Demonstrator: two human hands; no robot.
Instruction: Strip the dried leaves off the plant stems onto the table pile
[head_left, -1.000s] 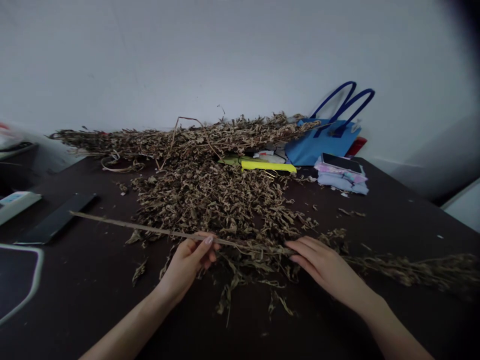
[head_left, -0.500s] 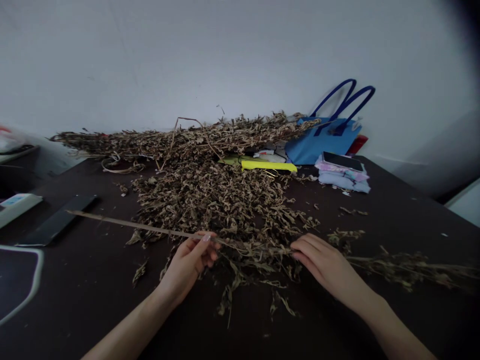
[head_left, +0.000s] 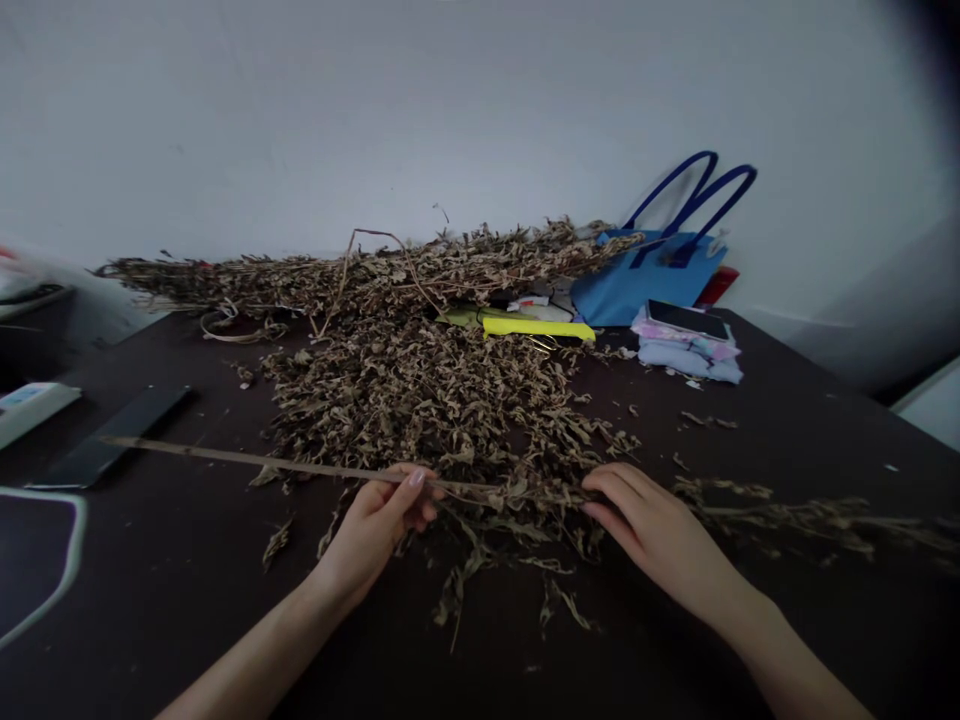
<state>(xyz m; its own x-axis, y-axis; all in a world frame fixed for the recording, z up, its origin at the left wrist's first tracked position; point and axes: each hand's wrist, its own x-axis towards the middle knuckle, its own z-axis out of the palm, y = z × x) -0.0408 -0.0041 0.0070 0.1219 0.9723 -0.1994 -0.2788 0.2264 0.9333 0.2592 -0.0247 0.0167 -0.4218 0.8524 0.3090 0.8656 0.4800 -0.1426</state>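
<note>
A long dried plant stem lies across both hands, bare at its left end and leafy toward the right. My left hand is closed around the stem, thumb on top. Farther right, my right hand pinches the stem's leafy part, its fingertips partly hidden among the leaves. Past that hand the leafy end reaches to the right edge of view. Just beyond the stem spreads a pile of loose dried leaves, and some leaf scraps lie below the hands.
A big bundle of dried stems rests against the wall. Near it are a bright yellow tool, a blue bag and a phone on a tissue pack. At left are a dark flat slab, a power strip and a white cable.
The stem has slid left, its bare end now over the dark slab. My two hands stay nearly in place, still on the stem.
</note>
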